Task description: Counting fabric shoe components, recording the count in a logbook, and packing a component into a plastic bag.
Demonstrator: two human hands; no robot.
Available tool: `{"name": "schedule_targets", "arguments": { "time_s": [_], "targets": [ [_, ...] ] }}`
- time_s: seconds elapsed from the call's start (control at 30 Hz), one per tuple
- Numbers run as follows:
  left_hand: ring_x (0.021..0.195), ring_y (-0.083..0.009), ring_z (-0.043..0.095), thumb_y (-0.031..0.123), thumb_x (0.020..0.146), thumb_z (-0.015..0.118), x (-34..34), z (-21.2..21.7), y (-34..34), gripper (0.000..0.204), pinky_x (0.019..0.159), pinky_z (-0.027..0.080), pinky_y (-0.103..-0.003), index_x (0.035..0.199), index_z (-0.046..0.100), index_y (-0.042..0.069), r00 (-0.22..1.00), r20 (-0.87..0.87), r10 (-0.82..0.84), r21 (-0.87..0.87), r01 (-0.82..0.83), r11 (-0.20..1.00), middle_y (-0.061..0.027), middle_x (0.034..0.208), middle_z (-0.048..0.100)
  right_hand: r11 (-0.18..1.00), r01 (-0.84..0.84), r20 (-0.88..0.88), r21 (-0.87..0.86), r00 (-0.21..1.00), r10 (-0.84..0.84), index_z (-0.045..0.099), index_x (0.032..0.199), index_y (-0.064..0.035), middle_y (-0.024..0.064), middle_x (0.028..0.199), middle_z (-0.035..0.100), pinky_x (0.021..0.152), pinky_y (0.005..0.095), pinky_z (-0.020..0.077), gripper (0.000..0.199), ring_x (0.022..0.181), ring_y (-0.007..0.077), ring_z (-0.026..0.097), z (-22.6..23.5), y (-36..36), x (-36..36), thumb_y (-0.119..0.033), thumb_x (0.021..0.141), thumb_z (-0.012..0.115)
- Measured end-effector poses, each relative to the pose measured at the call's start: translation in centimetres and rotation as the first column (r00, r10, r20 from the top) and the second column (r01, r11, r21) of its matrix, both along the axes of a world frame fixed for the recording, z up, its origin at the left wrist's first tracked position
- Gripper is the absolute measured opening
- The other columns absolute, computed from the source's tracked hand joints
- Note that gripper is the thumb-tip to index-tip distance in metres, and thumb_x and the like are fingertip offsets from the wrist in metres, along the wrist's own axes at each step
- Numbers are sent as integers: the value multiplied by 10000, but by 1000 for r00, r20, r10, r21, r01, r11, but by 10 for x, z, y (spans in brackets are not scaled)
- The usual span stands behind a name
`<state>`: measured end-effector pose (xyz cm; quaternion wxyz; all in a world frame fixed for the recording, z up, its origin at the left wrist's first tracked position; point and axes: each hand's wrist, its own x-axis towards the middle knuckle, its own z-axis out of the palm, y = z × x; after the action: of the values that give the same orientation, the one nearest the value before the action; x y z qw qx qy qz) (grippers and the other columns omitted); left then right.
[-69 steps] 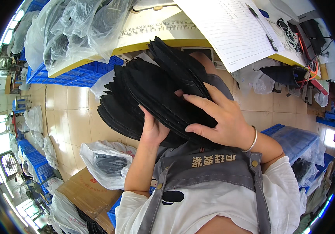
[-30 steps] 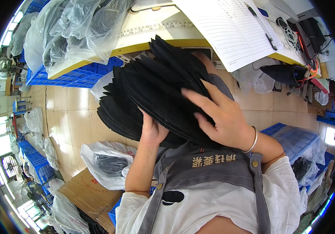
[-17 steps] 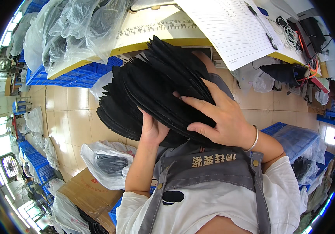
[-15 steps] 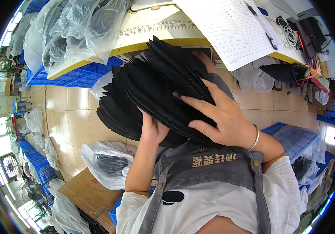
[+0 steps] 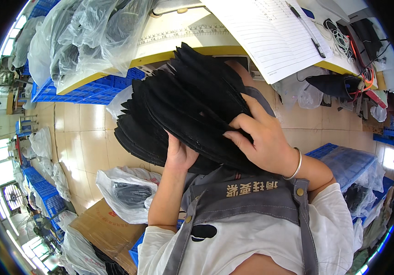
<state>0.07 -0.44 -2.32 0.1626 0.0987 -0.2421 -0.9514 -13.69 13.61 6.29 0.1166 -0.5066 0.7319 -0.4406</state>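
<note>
Fabric pieces [image 5: 183, 110], black, flat and thin with curved edges, are fanned out in a thick stack held up between the two hands, above the lap and in front of the counter [image 5: 178, 39]. The cloth looks matte and slightly stiff; the layers slide over one another like overlapping scales. The left hand [image 5: 178, 153] props the stack from below, palm against its underside, fingers hidden behind the black layers. The right hand [image 5: 263, 142] is closed over the stack's right side from above, fingers curled over the top pieces, thumb tucked at the edge; a thin metal bangle [image 5: 295, 165] circles its wrist.

Below the hands comes a grey apron [image 5: 247, 201] over a white shirt. Beyond the stack, the counter has a yellow edge and a printed ruler strip. To the right of the hands, a lined paper sheet [image 5: 270, 32] lies on it with a pen [image 5: 304, 30]. To the left and above, crumpled clear plastic bags [image 5: 87, 36] pile over the counter and blue crates [image 5: 82, 89]. Lower left of the left hand, a white bag [image 5: 123, 192] with dark contents sits on the tiled floor beside a cardboard box [image 5: 101, 229]. To the right of the right hand, a blue crate covered in plastic [image 5: 348, 160].
</note>
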Motion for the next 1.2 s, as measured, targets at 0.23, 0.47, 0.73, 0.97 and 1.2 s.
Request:
{"name": "schedule_targets", "arguments": {
  "time_s": [0.23,0.47,0.73,0.97,1.2],
  "targets": [
    [1240,-297,359,600,824,420,2,-2,-4,746,1054,267,-440,1338,335,67,999,11,-40,-63,41,997,-116,1362,372,998,-1,-93,-70,996,-6,589,811,-66,218,1142,497,628,353,499,98,759,333,595,-12,3,-10,-115,750,646],
    [1235,-279,370,634,816,381,2,-8,-4,781,1052,274,-430,1325,350,42,989,-143,-42,58,51,997,-134,1345,388,998,11,-91,-61,996,-17,589,1142,-179,237,1145,481,678,355,511,432,801,343,601,-4,-4,-5,-8,746,563],
    [1231,-279,376,650,809,370,-2,7,-1,830,1051,273,-428,1318,333,-4,998,40,-39,-134,44,990,-150,1341,389,997,-67,-217,-36,974,58,588,1125,-132,255,1191,443,734,369,502,391,928,370,569,-7,-2,-7,-136,735,608],
    [1232,-286,372,626,817,398,0,5,1,785,1054,267,-436,1334,329,39,989,140,49,-72,-39,997,-121,1357,376,997,-45,-184,-59,982,33,568,1158,-135,252,1171,457,714,361,506,449,888,357,578,-10,-2,-7,-106,711,592],
    [1258,-239,334,602,816,409,2,6,0,746,1050,263,-408,1349,317,88,994,107,3,-61,3,998,-66,1371,360,999,-49,-203,6,978,49,513,1237,-200,246,1176,459,649,346,514,566,835,328,583,0,-6,-5,-51,695,572]
  ]
}}
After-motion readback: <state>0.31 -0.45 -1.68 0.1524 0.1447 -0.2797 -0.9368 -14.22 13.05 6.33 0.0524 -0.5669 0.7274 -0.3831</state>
